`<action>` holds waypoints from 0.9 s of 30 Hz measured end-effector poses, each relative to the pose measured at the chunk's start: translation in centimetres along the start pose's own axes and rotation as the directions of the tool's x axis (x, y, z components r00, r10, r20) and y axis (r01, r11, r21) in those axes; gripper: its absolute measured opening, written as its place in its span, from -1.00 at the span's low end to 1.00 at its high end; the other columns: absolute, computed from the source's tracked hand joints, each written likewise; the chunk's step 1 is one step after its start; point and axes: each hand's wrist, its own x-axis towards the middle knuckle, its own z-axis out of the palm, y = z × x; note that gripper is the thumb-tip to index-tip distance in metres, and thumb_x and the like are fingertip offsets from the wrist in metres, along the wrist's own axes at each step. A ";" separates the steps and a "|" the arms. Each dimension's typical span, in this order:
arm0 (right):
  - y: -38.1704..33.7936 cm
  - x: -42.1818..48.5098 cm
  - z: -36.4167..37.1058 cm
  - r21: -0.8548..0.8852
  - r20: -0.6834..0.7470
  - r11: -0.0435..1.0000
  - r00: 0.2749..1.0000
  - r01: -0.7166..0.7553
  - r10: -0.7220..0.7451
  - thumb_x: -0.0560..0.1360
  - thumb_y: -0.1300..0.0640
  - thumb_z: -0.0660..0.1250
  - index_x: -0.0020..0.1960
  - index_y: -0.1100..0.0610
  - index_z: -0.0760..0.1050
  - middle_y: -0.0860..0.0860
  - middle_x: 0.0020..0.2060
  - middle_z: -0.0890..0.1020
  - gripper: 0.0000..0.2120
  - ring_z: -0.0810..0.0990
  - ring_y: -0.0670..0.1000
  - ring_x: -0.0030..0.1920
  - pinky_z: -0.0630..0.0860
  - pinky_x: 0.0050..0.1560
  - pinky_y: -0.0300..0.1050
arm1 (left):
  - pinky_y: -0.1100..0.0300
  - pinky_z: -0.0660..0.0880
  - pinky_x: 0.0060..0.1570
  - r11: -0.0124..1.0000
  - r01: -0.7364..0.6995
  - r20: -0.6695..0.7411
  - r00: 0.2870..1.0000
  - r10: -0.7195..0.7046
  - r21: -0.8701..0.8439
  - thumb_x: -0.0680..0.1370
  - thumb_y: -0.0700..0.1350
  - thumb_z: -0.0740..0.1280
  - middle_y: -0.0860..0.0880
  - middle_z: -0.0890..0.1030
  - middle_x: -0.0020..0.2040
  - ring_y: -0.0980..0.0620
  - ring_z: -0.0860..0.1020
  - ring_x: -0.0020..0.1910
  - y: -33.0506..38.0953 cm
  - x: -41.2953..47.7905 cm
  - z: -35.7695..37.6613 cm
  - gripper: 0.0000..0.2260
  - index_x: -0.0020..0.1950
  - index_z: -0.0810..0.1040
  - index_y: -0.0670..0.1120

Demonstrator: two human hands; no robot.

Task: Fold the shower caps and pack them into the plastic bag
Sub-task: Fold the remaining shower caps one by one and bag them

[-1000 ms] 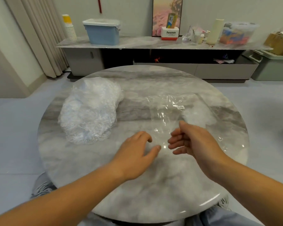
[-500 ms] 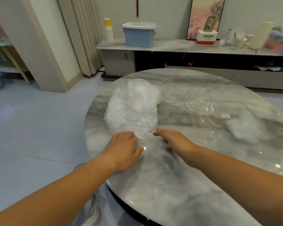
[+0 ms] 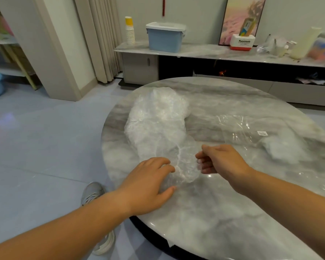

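My left hand (image 3: pixel 148 182) grips one shower cap (image 3: pixel 184 166), fingers curled on its edge; my right hand (image 3: pixel 223 160) pinches the opposite edge, on the table (image 3: pixel 223 212).

My right hand (image 3: pixel 221 160) is curling its fingertips out of sight, so I am not seeing whether they are pinching the shower cap (image 3: pixel 184 166). The label (image 3: pixel 262 133) on the plastic bag (image 3: pixel 240 126) is showing too small to read, and the table (image 3: pixel 214 212) is running off the right edge.
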 end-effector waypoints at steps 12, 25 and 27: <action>5.8 -11.2 -7.2 -0.615 0.213 0.726 0.951 0.309 -0.224 0.52 -0.20 0.30 -0.08 -0.14 0.61 -0.15 -0.11 0.64 -0.81 0.62 -0.16 -0.05 0.54 -0.06 -0.24 | 0.18 0.43 0.22 0.972 -0.214 0.174 0.958 0.228 -0.095 0.54 0.23 0.27 0.15 0.50 0.21 0.15 0.47 0.18 4.2 -1.0 3.4 -0.71 0.15 0.62 0.16; 10.1 -10.1 -8.1 -0.473 0.484 0.694 0.818 0.543 -0.311 0.45 -0.33 0.35 0.10 -0.11 0.66 -0.25 0.15 0.61 -0.62 0.49 -0.24 0.26 0.44 0.24 -0.26 | 0.29 0.44 0.21 0.893 -0.061 0.141 0.980 0.138 -0.446 0.47 0.07 0.53 0.18 0.66 0.03 0.21 0.55 0.17 6.4 0.1 3.5 -0.85 -0.01 0.73 0.07; 10.3 -10.0 -7.8 -0.477 0.405 0.724 0.856 0.498 -0.322 0.39 -0.37 0.37 0.11 -0.13 0.61 -0.23 0.05 0.62 -0.57 0.55 -0.20 0.16 0.49 0.15 -0.23 | 0.30 0.48 0.14 0.870 0.002 0.153 0.985 0.084 -0.492 0.48 0.04 0.52 0.18 0.68 -0.02 0.19 0.59 0.10 6.3 0.2 3.1 -0.89 -0.04 0.74 0.06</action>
